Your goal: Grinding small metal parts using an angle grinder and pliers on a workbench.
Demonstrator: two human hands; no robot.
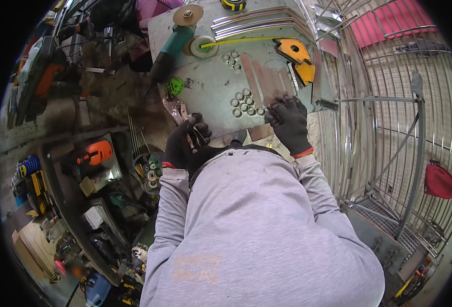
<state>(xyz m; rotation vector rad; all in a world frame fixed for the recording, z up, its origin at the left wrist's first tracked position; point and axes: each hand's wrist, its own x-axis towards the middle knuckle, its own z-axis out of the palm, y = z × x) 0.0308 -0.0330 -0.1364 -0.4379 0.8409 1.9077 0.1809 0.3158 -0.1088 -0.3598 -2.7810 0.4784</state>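
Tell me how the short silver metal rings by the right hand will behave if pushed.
These rings look metallic, so probably stiff. Resting on open ends, they would likely slide; tipped onto curved sides, they might roll.

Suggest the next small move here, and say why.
Probably slide one flat metal strip free with the gloved right hand: its fingers lie over the strips' near ends, while the gloved left hand holds the locking pliers.
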